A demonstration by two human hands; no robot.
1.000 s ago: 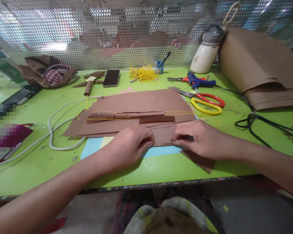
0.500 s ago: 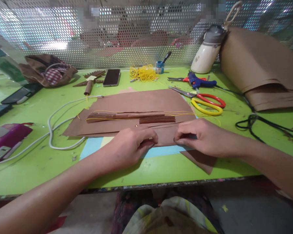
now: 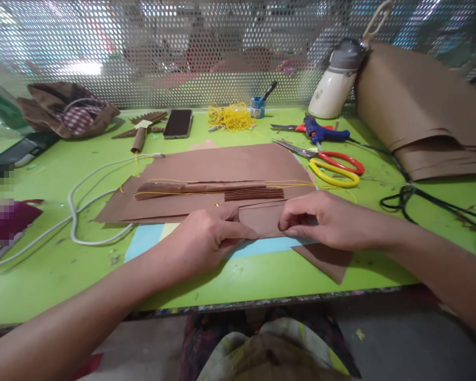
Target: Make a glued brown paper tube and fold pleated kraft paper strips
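Observation:
My left hand point(image 3: 206, 238) and my right hand point(image 3: 321, 219) each pinch an end of a small folded brown paper piece point(image 3: 264, 219) near the table's front edge. The fingers of both hands are closed on its near edge. The piece lies on larger brown paper sheets point(image 3: 222, 166) and a light blue sheet point(image 3: 143, 238). Just behind it lie a pleated brown paper strip point(image 3: 254, 193), a long rolled brown paper stick point(image 3: 202, 187) and thin yellow string point(image 3: 293, 184).
On the green table point(image 3: 63, 264): red and yellow scissors point(image 3: 333, 166), a blue glue gun point(image 3: 323, 132), a yellow string tangle point(image 3: 230, 116), a phone point(image 3: 177, 123), a white cable point(image 3: 83, 211), a black cord point(image 3: 428, 203), a brown paper stack point(image 3: 428, 111), a white bottle point(image 3: 333, 84). Perforated metal screen point(image 3: 162, 47) behind.
My fingers have shifted slightly on the small brown piece and its edge is now folded up between my hands. The view has drifted a little.

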